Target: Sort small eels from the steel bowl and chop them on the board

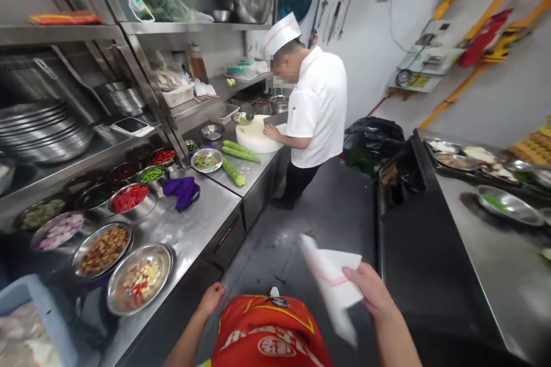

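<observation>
The right hand [368,289] grasps a white cloth [333,287] with red stripe; left hand [210,300] loosely curled, empty; open floor [327,212] at twelve o'clock.

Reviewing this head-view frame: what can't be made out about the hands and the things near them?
- White cloth in the right hand: motion-blurred, lower end smeared.
- Left hand: fingers curled away, so its grip can't be told.
- Co-worker's hands at the cutting board: too small, partly hidden by the body.
- Blue bin: cut off by the left edge.
</observation>
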A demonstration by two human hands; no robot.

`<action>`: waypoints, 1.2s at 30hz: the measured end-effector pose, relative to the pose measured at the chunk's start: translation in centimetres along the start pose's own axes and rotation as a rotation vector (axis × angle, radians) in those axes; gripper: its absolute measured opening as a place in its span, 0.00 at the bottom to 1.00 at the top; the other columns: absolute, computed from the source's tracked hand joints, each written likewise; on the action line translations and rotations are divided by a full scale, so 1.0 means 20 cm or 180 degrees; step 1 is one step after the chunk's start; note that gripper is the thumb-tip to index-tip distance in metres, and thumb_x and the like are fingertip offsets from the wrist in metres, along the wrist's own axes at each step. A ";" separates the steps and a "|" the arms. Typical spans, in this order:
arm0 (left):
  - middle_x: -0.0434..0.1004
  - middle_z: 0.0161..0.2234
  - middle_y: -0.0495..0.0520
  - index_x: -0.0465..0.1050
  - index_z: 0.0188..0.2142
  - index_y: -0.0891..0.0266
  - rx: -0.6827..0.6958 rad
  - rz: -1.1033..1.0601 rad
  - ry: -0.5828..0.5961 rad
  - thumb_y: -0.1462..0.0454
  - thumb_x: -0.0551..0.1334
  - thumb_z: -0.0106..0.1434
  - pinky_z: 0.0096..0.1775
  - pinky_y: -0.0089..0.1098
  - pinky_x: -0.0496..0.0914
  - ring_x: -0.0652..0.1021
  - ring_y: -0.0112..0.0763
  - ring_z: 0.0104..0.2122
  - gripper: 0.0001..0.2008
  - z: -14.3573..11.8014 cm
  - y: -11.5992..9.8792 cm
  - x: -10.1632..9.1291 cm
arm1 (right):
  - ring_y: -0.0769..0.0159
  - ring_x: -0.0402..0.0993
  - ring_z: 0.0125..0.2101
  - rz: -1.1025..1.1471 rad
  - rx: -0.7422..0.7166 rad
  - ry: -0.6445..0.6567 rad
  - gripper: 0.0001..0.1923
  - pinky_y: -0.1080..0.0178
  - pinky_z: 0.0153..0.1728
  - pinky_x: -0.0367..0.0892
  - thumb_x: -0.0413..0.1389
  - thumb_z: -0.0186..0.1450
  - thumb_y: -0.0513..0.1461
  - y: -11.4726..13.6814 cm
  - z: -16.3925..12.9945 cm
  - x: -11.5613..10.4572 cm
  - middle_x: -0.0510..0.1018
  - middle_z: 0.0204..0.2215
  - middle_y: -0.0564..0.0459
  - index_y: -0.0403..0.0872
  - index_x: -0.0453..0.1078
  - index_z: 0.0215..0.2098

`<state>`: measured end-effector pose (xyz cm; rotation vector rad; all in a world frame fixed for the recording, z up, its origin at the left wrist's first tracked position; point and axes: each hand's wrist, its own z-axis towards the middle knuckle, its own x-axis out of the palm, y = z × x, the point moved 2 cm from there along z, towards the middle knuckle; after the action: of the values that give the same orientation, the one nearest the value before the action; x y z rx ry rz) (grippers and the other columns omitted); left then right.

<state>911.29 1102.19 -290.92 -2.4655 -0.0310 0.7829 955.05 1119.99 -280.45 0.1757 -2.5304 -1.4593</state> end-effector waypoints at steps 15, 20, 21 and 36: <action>0.80 0.43 0.61 0.77 0.47 0.61 0.1068 -0.2413 0.1040 0.40 0.67 0.52 0.46 0.39 0.71 0.79 0.45 0.44 0.33 0.48 -1.30 -0.55 | 0.56 0.77 0.29 -0.0413 0.0046 0.1573 0.29 0.60 0.32 0.68 0.66 0.54 0.56 0.67 1.43 0.82 0.83 0.31 0.45 0.42 0.79 0.42; 0.79 0.36 0.55 0.79 0.37 0.64 0.1466 -0.1232 0.0543 0.48 0.74 0.48 0.37 0.31 0.69 0.77 0.37 0.36 0.24 0.59 -1.57 -0.80 | 0.56 0.78 0.30 -0.0085 0.0005 0.1753 0.28 0.60 0.33 0.69 0.67 0.54 0.55 0.79 1.75 1.11 0.82 0.32 0.46 0.42 0.78 0.41; 0.78 0.33 0.54 0.79 0.35 0.65 0.1456 -0.1097 0.0465 0.47 0.73 0.49 0.34 0.29 0.67 0.76 0.34 0.33 0.24 0.62 -1.59 -0.84 | 0.57 0.77 0.30 -0.0013 -0.0019 0.1728 0.27 0.61 0.32 0.69 0.67 0.54 0.54 0.82 1.81 1.16 0.82 0.31 0.47 0.42 0.78 0.41; 0.72 0.18 0.45 0.67 0.42 0.62 0.2304 -0.1789 -0.0942 0.49 0.70 0.57 0.18 0.25 0.64 0.71 0.26 0.14 0.24 0.53 -2.50 -1.41 | 0.77 0.57 0.13 0.0665 0.0006 0.2860 0.33 0.69 0.15 0.50 0.64 0.54 0.61 0.87 2.39 1.61 0.79 0.24 0.46 0.42 0.76 0.41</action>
<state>888.98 1144.90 -257.78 -1.5349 -0.4465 0.7267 912.19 1162.17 -284.53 0.4361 -1.7505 -0.9751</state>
